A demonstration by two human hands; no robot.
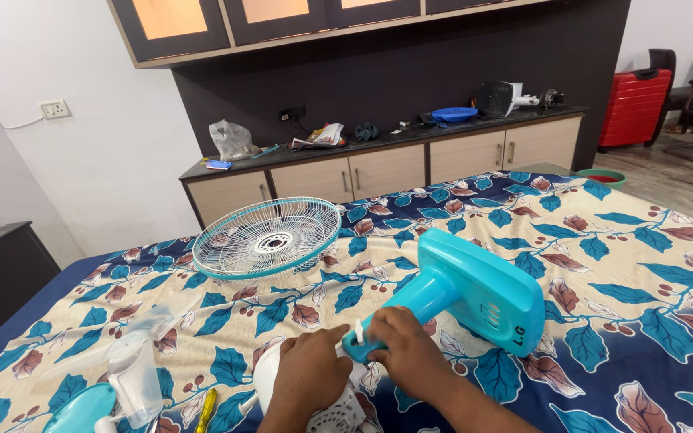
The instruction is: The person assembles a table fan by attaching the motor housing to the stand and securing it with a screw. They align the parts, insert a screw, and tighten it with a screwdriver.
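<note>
A turquoise fan base with its neck [475,293] lies on its side on the leaf-patterned bedsheet [643,265]. My right hand [407,349] grips the lower end of the neck, beside a small white knob. My left hand [308,373] rests on the white motor housing [334,413] at the bottom edge, partly hiding it. The two hands almost touch.
A turquoise-rimmed wire fan grille [267,236] lies further back on the bed. Clear fan blades [134,377] and a yellow-handled tool [206,409] sit at lower left. A dark-topped cabinet [378,164] stands behind the bed, with a red suitcase [634,106] and chair at far right.
</note>
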